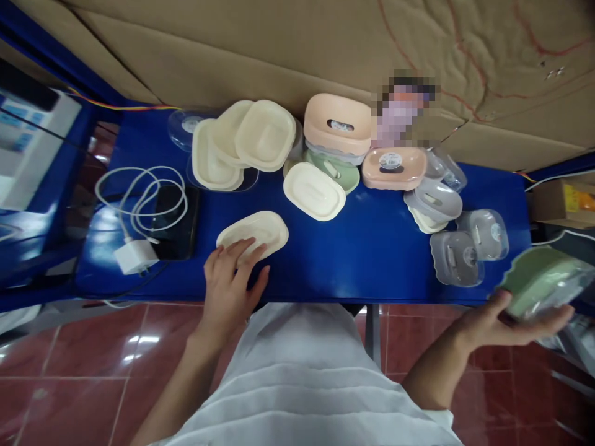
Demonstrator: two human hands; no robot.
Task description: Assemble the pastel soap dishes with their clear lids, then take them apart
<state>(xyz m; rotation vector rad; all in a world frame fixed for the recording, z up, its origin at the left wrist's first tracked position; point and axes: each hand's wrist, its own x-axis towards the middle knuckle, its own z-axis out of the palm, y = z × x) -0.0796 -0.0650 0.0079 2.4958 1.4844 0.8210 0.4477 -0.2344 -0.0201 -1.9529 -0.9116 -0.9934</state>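
My left hand (232,272) lies with fingers spread on a cream oval plastic lid or shallow dish (274,232) near the table's front edge. At the far right, my right hand (515,325) is closed around a green plastic soap box (539,279) with a clear part, held past the table's front corner. Another cream oval piece (315,191) leans on a green soap dish (341,172). Behind my left hand, several cream trays (264,136) overlap in a pile. Peach soap dishes (341,114) are stacked at the back.
A white charger (136,256) with coiled cable sits on a black flat device (174,217) at left. Grey and clear soap boxes (458,257) stand on the right of the blue table (362,254). Brown cardboard (279,43) lines the back. A cardboard box (558,204) stands beyond the right end.
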